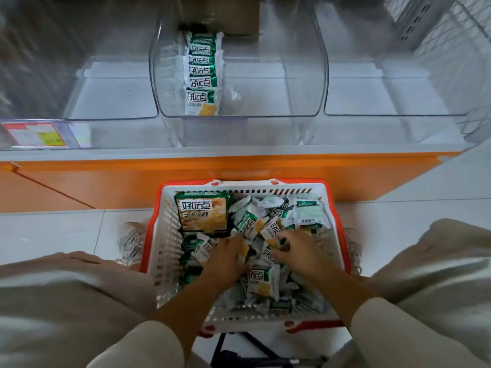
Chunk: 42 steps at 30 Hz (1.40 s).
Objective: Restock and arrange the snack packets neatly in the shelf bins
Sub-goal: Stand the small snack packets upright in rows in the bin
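A person crouches on the tiled floor point(53, 229) in front of a low shelf point(212, 152) with an orange base, knees in beige trousers point(66, 301) spread to either side of a white basket point(162, 248) with an orange-red rim. The basket stands on the floor just before the shelf and is filled with a loose heap of small green-and-white snack packets point(265, 280), lying at all angles. A large packet point(203, 215) of the same brand lies flat in its far left corner. Both hands are down in this heap. The left hand point(231, 258) reaches in from the near side, its fingers bent into the packets at the middle of the basket. The right hand point(300, 251) is just beside it, its fingers arched like a claw over the packets. Motion blur and the heap itself hide the fingertips, so I cannot tell whether either hand pinches a packet or only rests on them. On the shelf stand three clear plastic bins side by side. The middle bin point(239, 116) holds a single row of packets point(203, 75), upright and overlapping, running from front to back along its left part. The left bin point(111, 118) and the right bin point(393, 114) flank it. A red and yellow price label point(34, 134) sits on the shelf edge at the far left, and a brown cardboard box point(239, 17) shows behind the middle bin.
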Each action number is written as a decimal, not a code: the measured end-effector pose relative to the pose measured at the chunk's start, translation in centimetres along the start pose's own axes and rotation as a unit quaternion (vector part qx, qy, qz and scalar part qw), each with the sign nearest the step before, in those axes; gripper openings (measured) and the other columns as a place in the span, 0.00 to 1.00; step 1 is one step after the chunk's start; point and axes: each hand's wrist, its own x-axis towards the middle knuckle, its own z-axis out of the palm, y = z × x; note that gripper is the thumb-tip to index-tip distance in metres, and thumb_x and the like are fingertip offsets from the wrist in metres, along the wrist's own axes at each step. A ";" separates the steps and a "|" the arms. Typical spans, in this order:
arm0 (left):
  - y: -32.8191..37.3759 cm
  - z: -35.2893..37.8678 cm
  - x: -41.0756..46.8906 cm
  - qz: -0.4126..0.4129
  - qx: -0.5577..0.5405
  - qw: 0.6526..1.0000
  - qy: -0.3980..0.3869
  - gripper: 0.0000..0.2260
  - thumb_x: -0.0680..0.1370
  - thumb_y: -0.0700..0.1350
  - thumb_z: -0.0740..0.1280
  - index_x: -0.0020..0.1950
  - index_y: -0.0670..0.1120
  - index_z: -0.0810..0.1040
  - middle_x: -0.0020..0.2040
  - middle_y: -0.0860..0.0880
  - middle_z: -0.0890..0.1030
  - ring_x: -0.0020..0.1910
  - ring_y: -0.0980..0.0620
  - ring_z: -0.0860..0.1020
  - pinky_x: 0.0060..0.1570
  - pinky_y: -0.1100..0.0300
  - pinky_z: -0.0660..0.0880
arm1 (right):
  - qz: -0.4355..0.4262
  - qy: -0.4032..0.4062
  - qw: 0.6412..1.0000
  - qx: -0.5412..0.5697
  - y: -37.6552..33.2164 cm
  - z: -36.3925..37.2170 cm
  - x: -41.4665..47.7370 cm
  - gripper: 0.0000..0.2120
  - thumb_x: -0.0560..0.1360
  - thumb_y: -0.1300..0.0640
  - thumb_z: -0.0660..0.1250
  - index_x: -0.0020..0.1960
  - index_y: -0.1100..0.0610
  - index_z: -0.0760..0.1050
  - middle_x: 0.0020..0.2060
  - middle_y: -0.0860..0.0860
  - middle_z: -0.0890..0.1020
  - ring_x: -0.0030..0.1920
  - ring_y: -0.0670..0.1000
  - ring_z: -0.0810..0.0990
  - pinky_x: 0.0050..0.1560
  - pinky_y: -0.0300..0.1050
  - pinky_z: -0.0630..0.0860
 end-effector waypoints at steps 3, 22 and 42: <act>-0.7 -0.1 0.4 -0.017 -0.015 1.000 -0.011 0.42 0.71 0.58 0.75 0.79 0.52 0.58 0.75 0.43 0.64 0.73 0.41 0.64 0.70 0.48 0.66 | 0.029 -0.093 0.989 -0.109 -0.7 1.4 0.5 0.40 0.64 0.26 0.66 0.69 0.46 0.67 0.60 0.50 0.78 0.60 0.53 0.76 0.58 0.50 0.75; 2.0 -4.4 -1.5 -0.057 -0.338 0.938 0.051 0.40 0.69 0.50 0.80 0.76 0.46 0.63 0.62 0.56 0.67 0.63 0.51 0.71 0.58 0.57 0.71 | 0.037 0.012 0.968 0.247 -1.5 -3.2 -1.4 0.53 0.66 0.48 0.78 0.79 0.54 0.48 0.77 0.52 0.58 0.73 0.54 0.63 0.68 0.48 0.65; 10.7 -22.2 -9.3 0.160 -0.468 0.869 0.010 0.24 0.72 0.43 0.75 0.65 0.52 0.70 0.57 0.47 0.84 0.55 0.44 0.83 0.55 0.53 0.80 | -0.179 0.094 0.910 0.362 -13.2 -17.3 -6.1 0.31 0.58 0.41 0.80 0.58 0.44 0.73 0.49 0.40 0.84 0.51 0.43 0.82 0.52 0.43 0.77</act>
